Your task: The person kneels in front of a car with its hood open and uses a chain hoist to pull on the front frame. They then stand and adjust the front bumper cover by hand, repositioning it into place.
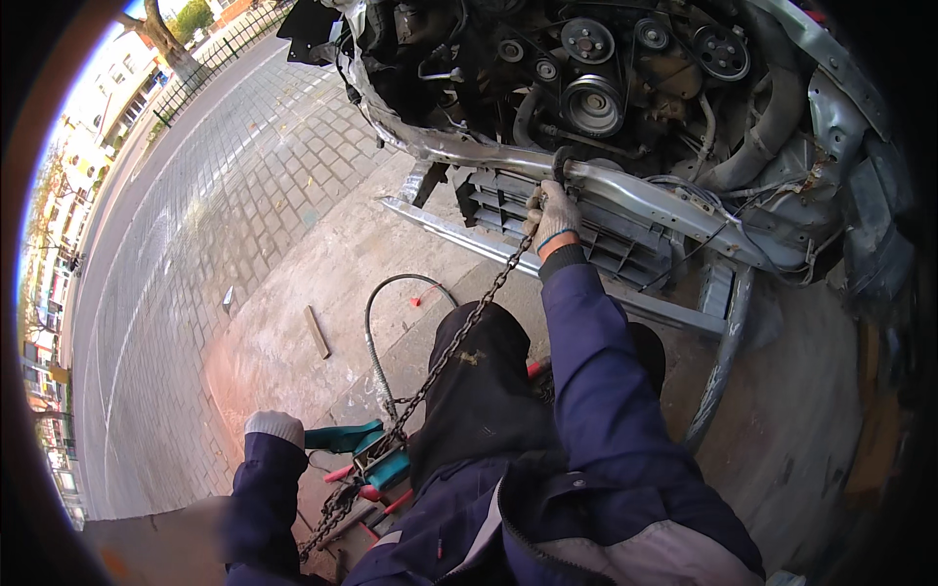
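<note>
A silver front crossbeam (489,153) runs across the opened front of a car, with a dark hook (560,166) against it. Closed around the lower part of this hook and the chain end is my right hand (557,211), in a whitish knitted glove. A rusty steel chain (476,311) slants from there down to a teal lever hoist (389,471) low in the picture, left of my leg. The hoist's teal handle (337,438) reaches my gloved left hand (275,426), which looks closed on its end; the fingers are mostly hidden.
Engine pulleys (592,104) and hoses are exposed behind the crossbeam, above a broken grille (586,223) and a lower metal bar (459,232). A looped cable (369,322) stands by the hoist. A wooden strip (318,332) lies on the concrete; paving and a fence are farther left.
</note>
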Tool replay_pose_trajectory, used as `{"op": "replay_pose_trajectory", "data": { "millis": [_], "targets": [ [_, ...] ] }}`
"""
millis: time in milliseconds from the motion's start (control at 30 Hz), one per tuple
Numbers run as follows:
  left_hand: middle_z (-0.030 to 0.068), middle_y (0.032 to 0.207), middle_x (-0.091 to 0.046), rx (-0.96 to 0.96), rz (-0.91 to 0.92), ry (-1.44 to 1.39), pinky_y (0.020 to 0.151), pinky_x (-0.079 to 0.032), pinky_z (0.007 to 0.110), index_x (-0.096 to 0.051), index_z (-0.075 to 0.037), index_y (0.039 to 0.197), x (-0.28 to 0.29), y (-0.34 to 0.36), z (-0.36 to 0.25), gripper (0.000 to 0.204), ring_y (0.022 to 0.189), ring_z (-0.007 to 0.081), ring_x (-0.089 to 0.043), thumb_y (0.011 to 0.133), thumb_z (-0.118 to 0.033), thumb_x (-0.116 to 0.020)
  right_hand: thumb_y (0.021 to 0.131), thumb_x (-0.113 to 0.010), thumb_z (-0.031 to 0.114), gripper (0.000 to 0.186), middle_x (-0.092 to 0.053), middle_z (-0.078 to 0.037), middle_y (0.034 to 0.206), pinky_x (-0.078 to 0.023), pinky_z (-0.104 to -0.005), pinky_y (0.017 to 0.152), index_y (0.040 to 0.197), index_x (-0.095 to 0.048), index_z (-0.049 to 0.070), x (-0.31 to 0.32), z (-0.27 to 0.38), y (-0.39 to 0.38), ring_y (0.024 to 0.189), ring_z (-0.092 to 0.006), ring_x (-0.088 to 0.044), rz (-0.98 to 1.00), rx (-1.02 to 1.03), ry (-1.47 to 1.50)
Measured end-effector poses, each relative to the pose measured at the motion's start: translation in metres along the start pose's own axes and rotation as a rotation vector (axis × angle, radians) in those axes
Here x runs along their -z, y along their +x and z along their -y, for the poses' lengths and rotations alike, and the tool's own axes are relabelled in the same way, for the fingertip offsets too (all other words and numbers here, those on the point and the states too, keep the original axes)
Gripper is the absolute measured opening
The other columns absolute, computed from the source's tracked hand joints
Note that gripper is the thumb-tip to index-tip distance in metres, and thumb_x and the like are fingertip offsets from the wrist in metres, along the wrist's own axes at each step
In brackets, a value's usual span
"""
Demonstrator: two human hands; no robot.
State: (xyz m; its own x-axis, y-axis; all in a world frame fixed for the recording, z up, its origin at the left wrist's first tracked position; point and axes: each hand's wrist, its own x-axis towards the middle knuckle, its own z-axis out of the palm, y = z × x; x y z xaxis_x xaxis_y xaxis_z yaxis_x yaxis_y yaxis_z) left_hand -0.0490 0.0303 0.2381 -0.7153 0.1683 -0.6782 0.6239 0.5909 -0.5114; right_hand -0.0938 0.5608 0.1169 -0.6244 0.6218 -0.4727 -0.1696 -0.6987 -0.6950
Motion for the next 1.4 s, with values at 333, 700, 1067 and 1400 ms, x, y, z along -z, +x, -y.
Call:
{"op": "replay_pose_trajectory", "data": {
  "millis": [333, 700, 1067, 1400],
  "targets": [
    [0.0161, 0.07, -0.072, 0.424, -0.292, -0.446, 0.067, -0.059, 0.05, -0.074, -0.013, 0.077, -0.221, -0.009, -0.03, 0.031, 0.068, 0.0363, -0.074, 0.082, -0.044, -0.072, 0.096, -0.064, 0.028, 0.02, -0.055, -0.002, 0.072, -0.03, -0.029, 0.044, 0.086, -0.059, 0.012, -0.005, 0.0, -0.004, 0.049, -0.0107, -0.04, -0.016, 0.021, -0.014],
    [0.0144, 0.105, -0.079, 0.12, 0.263, -0.462, 0.087, -0.06, 0.044, -0.082, -0.019, 0.108, -0.178, 0.04, 0.012, 0.051, 0.098, 0.0328, -0.076, 0.079, -0.061, -0.078, 0.087, -0.067, 0.027, 0.021, -0.06, -0.006, 0.074, -0.037, -0.0373, 0.042, 0.086, -0.063, 0.007, 0.002, -0.001, 0.002, 0.048, -0.0174, -0.047, 0.035, -0.017, 0.048],
    [0.0086, 0.086, -0.078, -0.181, 0.008, 0.231, 0.073, -0.06, 0.04, -0.082, -0.016, 0.085, 0.049, 0.076, -0.016, 0.02, 0.088, 0.0294, -0.078, 0.077, -0.034, -0.079, 0.091, -0.067, 0.027, 0.019, -0.061, -0.006, 0.075, -0.037, -0.0346, 0.045, 0.089, -0.061, 0.009, 0.002, 0.005, -0.005, 0.047, -0.0135, -0.044, 0.025, 0.007, -0.009],
    [0.0083, 0.085, -0.079, 0.142, -0.159, 0.007, 0.07, -0.058, 0.041, -0.082, -0.015, 0.085, -0.054, 0.01, -0.005, 0.013, 0.084, 0.0269, -0.078, 0.081, -0.025, -0.075, 0.096, -0.062, 0.029, 0.019, -0.058, -0.004, 0.073, -0.035, -0.0314, 0.046, 0.088, -0.06, 0.012, 0.001, 0.004, -0.004, 0.046, -0.0108, -0.042, 0.031, 0.01, -0.021]
  ]
}}
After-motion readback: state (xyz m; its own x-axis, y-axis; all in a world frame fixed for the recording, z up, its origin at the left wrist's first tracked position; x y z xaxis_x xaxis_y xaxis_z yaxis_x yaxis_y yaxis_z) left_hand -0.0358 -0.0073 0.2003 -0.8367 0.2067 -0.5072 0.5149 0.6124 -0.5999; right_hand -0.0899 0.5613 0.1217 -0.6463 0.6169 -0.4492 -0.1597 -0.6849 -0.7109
